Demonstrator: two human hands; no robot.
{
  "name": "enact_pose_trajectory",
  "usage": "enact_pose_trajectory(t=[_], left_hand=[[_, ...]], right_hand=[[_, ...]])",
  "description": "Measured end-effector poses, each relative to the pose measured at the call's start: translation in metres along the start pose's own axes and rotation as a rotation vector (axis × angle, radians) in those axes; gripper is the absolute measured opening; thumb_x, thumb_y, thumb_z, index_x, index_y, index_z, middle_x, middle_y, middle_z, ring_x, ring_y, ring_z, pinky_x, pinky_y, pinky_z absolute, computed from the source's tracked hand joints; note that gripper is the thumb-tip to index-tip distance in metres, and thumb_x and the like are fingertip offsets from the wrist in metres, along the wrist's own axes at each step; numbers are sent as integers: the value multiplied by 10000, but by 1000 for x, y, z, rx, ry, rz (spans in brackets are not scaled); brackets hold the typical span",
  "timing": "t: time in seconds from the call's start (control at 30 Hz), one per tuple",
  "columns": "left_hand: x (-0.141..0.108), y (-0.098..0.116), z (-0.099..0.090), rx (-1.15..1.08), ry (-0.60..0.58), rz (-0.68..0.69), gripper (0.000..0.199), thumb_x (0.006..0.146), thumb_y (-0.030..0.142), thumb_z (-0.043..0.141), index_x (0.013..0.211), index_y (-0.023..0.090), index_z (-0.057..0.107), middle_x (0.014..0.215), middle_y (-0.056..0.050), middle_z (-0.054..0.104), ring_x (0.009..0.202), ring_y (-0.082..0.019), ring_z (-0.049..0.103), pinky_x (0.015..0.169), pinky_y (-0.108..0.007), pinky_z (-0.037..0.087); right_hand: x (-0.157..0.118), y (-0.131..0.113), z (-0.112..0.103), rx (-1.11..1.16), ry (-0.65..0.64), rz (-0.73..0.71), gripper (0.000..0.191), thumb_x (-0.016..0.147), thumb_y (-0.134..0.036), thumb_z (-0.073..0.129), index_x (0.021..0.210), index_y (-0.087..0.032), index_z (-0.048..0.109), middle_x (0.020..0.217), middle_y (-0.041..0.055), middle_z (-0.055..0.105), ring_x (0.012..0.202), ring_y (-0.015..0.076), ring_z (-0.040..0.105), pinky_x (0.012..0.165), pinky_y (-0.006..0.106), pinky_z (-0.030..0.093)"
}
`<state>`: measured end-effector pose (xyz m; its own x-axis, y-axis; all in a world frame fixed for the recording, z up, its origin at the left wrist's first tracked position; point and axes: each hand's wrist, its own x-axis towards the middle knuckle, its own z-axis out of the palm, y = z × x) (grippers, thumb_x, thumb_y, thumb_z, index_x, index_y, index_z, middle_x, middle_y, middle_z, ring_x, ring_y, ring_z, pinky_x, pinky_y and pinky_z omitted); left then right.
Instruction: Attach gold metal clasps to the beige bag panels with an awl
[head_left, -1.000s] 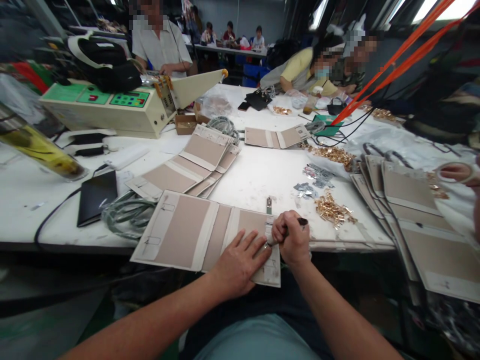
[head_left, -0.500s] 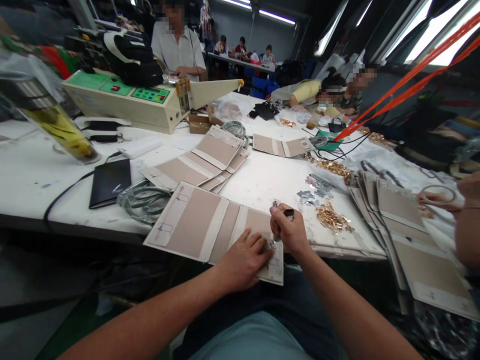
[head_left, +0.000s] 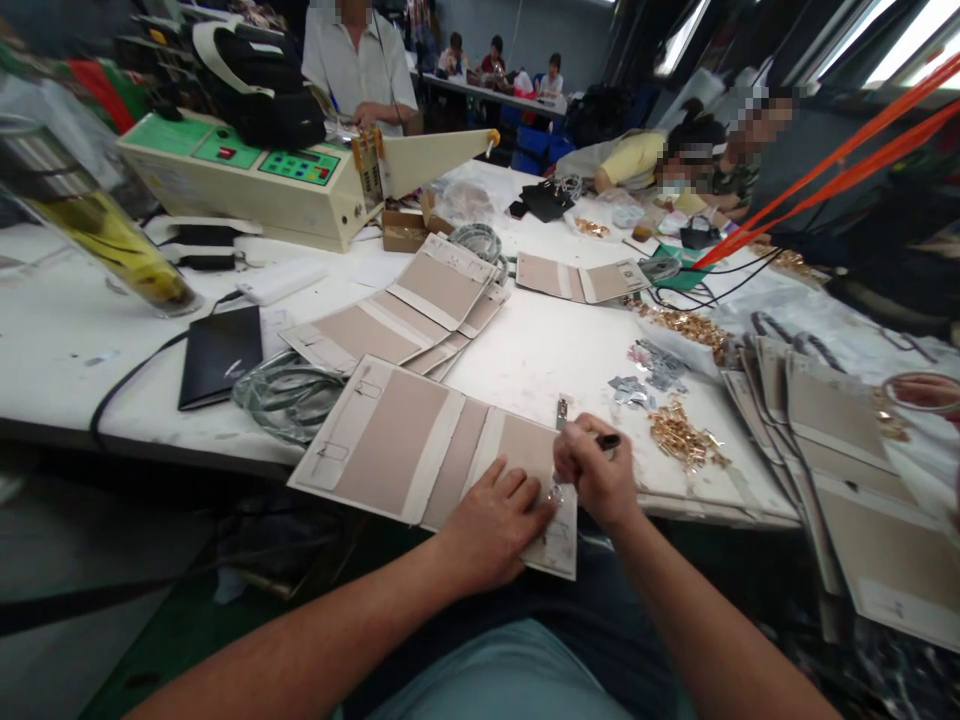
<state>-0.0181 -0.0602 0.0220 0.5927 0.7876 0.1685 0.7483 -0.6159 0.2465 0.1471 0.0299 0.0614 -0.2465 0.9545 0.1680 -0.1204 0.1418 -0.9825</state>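
A long beige folding panel [head_left: 390, 440] with pale strips lies at the table's front edge, its right end jutting over it. My left hand [head_left: 495, 525] rests flat on the right part of the panel, fingers spread. At the panel's right edge, my right hand [head_left: 596, 470] is closed around a dark, slim tool [head_left: 607, 441]. A small metal strip [head_left: 562, 410] shows just beyond the right fingers. Something shiny lies between the two hands, too small to make out. Gold-coloured metal pieces [head_left: 686, 437] lie in a pile to the right, near silvery flat pieces [head_left: 652, 368].
More beige panels [head_left: 435, 290] are stacked behind, beside bagged grey cord [head_left: 289, 395]. A black booklet [head_left: 221, 357], a bottle [head_left: 112, 240] and a machine [head_left: 247, 185] stand left. Upright panels [head_left: 840, 430] lean right, near a person's hand. Other people sit or stand beyond.
The view has shifted slightly, moving the table's right side rightward in the picture. My right hand has turned a little, and more of the dark tool shows. My left hand stays on the panel.
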Motion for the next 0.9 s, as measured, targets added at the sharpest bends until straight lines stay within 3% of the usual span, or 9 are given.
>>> enact_pose_trajectory(t=[0.2, 0.3, 0.4, 0.53, 0.6, 0.67, 0.77, 0.9], left_hand=[[-3, 6, -2, -16, -18, -27, 680, 865, 359, 696, 1495, 206, 492, 1411, -146, 543, 1341, -341, 453, 1280, -574, 137], [-7, 11, -5, -42, -27, -61, 687, 860, 333, 691, 1505, 208, 488, 1487, -156, 508, 1384, -358, 435, 1271, -588, 186], [-7, 11, -18, -171, 56, -117, 622, 861, 203, 619, 1478, 238, 544, 1464, -120, 555, 1359, -328, 482, 1226, -530, 327], [-2, -2, -56, -534, 242, -252, 493, 930, 132, 489, 1365, 273, 674, 1368, -59, 659, 1272, -245, 599, 1134, -391, 454], [0, -10, -81, -769, 329, -405, 368, 1011, 270, 506, 1313, 252, 714, 1310, -63, 705, 1256, -266, 631, 1131, -400, 463], [0, -15, -105, -1062, 442, -611, 373, 1000, 413, 595, 1278, 202, 726, 1219, -94, 749, 1202, -317, 673, 1081, -440, 508], [-5, -18, -130, -1512, 620, -799, 470, 892, 416, 758, 1270, 141, 710, 1138, -143, 775, 1051, -356, 742, 954, -477, 590], [-19, -16, -141, -1800, 708, -786, 456, 844, 306, 830, 1238, 106, 717, 1159, -182, 769, 991, -343, 769, 931, -474, 617]], right_hand=[[-16, 9, -19, 51, 40, 84, 450, 902, -468, 746, 655, -213, 470, 514, -52, 439, 445, 100, 388, 438, 239, 310], [-28, -13, -27, 138, 108, 52, 430, 900, -432, 754, 662, -212, 471, 527, -48, 436, 444, 103, 393, 432, 238, 316], [-46, -44, -35, 293, 129, 9, 398, 926, -392, 711, 666, -208, 472, 546, -46, 401, 438, 103, 387, 423, 236, 321], [-68, -81, -47, 324, 67, -38, 345, 962, -384, 648, 680, -208, 558, 560, -20, 412, 452, 127, 423, 423, 255, 361], [-71, -93, -52, 310, 56, -92, 311, 964, -378, 637, 701, -216, 606, 567, 0, 442, 476, 152, 473, 435, 276, 398], [-68, -99, -51, 275, 53, -152, 293, 946, -394, 659, 711, -219, 649, 568, 16, 476, 480, 167, 500, 428, 285, 412], [-52, -99, -36, 85, 51, -113, 252, 879, -456, 756, 816, -212, 756, 587, 37, 567, 453, 161, 516, 407, 272, 409], [-31, -102, 2, -154, -109, -93, 386, 859, -513, 769, 1153, -265, 809, 940, 100, 754, 502, 139, 559, 457, 275, 490]])
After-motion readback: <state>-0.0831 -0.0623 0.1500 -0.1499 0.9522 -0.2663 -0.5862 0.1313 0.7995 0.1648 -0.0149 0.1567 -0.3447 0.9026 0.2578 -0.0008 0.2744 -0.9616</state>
